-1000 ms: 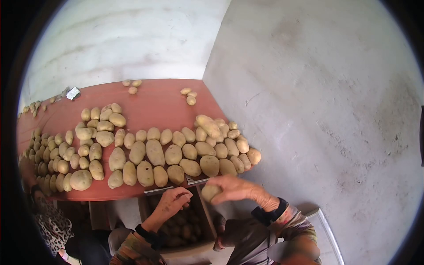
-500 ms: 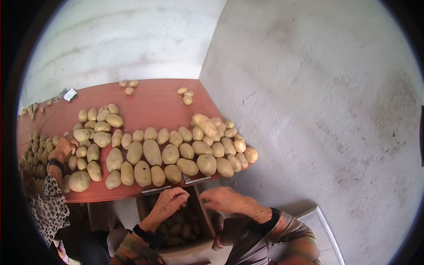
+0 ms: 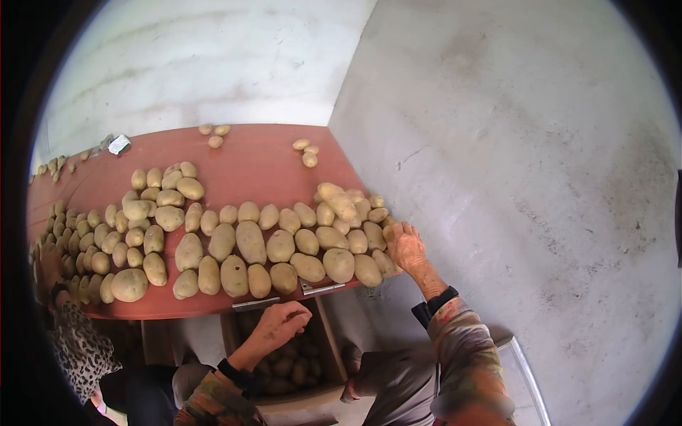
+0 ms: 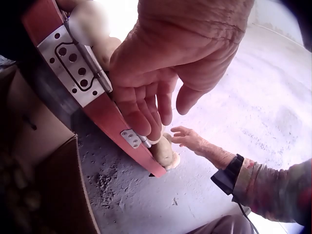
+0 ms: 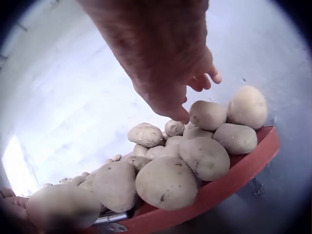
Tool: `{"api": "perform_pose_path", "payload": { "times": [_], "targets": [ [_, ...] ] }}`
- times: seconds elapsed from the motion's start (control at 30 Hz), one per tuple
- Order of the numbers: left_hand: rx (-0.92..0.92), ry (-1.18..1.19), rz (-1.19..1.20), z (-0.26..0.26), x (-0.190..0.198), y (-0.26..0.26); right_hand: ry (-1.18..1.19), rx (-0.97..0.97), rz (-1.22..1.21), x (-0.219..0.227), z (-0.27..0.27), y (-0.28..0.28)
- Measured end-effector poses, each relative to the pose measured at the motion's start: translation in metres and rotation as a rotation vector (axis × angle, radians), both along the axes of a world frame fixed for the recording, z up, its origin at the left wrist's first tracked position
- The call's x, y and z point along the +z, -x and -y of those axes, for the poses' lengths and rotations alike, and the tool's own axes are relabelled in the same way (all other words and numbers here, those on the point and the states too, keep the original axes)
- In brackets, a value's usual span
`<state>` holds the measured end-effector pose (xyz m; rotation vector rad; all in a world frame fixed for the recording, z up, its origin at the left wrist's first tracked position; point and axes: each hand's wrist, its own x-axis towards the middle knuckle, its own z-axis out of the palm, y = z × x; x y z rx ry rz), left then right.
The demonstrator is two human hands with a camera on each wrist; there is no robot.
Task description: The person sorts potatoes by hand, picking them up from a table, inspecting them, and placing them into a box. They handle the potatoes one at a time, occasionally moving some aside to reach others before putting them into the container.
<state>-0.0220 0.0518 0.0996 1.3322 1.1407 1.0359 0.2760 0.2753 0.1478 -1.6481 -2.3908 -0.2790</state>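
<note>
My right hand point(image 3: 407, 250) is over the potatoes at the table's right end, its fingers reaching forward. In the right wrist view the right hand point(image 5: 168, 73) has its fingers apart and its thumb beside a potato point(image 5: 208, 115); whether it touches is unclear. My left hand point(image 3: 278, 325) hangs loosely curled and empty below the table's front edge, above a box of potatoes point(image 3: 283, 367). Seen in the left wrist view, the left hand point(image 4: 168, 63) has its fingers hanging down near the hinges. Rows of potatoes point(image 3: 250, 243) cover the front of the red table point(image 3: 263, 160).
Another person's hand point(image 3: 51, 266) is among potatoes at the far left. Small groups of potatoes point(image 3: 310, 160) lie toward the back, with a crumpled wrapper point(image 3: 119, 145) at the back left. A grey wall point(image 3: 511, 177) stands on the right.
My right hand has moved from below the front edge up to the table's right end; the potato it held earlier is no longer seen in it. The other person's hand reached in, then drew back left.
</note>
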Motion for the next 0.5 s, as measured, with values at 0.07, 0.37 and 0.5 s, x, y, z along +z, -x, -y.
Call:
{"api": "perform_pose_path", "payload": {
  "times": [0.07,0.37,0.5],
  "targets": [
    [0.001,0.002,-0.005,0.000,0.002,0.001,-0.001,-0.027,0.088,-0.002,-0.008,0.002],
    [-0.055,0.015,-0.053,-0.002,-0.003,0.003,0.170,-0.084,0.000,-0.015,-0.031,0.003],
    [-0.053,0.011,-0.064,-0.003,-0.004,0.003,0.193,-0.100,-0.196,0.004,-0.018,0.009]
  ]
}}
